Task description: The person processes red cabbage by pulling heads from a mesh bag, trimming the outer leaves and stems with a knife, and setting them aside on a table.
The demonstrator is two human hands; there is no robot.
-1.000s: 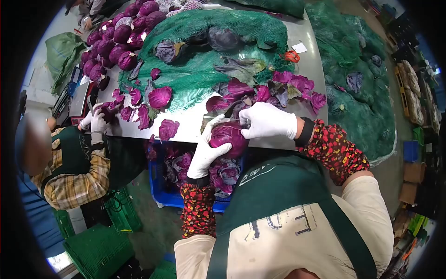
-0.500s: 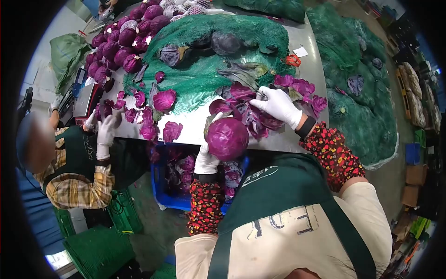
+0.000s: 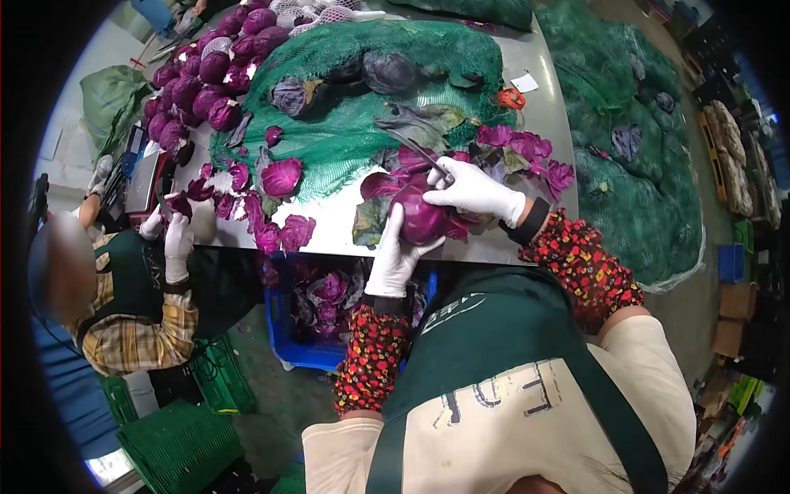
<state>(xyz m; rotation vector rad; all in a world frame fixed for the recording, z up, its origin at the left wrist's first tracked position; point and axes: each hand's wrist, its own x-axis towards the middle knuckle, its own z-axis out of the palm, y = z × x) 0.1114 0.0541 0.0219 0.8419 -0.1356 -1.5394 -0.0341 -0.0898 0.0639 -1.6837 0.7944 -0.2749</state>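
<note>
In white gloves, my left hand (image 3: 396, 262) cups a red cabbage (image 3: 418, 216) from its near left side, at the metal table's front edge. My right hand (image 3: 479, 193) is closed around a knife (image 3: 414, 145), its dark narrow blade pointing up and to the left. The fingers of that hand rest close against the cabbage's top right, and the knife's handle is hidden in the glove. Loose purple leaves (image 3: 527, 148) lie beyond and to the right of the cabbage. A greenish outer leaf (image 3: 368, 224) is just left of it.
A green net sack (image 3: 337, 123) with cabbages covers the table's middle. Peeled cabbages (image 3: 210, 82) are heaped at the back left. Below the edge stands a blue crate (image 3: 284, 329) of leaf scraps. At left a co-worker (image 3: 140, 296) handles something purple. Full net sacks (image 3: 634, 173) lie at right.
My left hand has brought the cabbage up and away from me, over the table. My right hand has shifted slightly left and nearer, meeting the cabbage, the knife now showing clearly.
</note>
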